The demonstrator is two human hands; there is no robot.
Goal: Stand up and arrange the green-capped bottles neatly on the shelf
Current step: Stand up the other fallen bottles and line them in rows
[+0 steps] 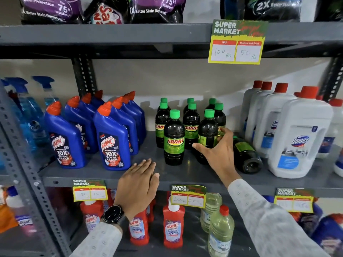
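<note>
Several dark green-capped "Sunny" bottles [174, 138] stand in a cluster in the middle of the grey shelf [104, 175]. My right hand [218, 153] wraps around the front right upright bottle [207, 134] of that cluster. One more such bottle [246, 154] lies on its side just to the right, its base facing me. My left hand [138, 182] hovers flat with fingers together over the shelf's front edge, holding nothing; a dark watch sits on its wrist.
Blue Harpic bottles [111, 141] stand left of the cluster, white Domex jugs [297, 138] close on the right. Blue spray bottles [27, 112] are at the far left. Price tags [188, 196] hang from the shelf edge; red and clear bottles fill the shelf below.
</note>
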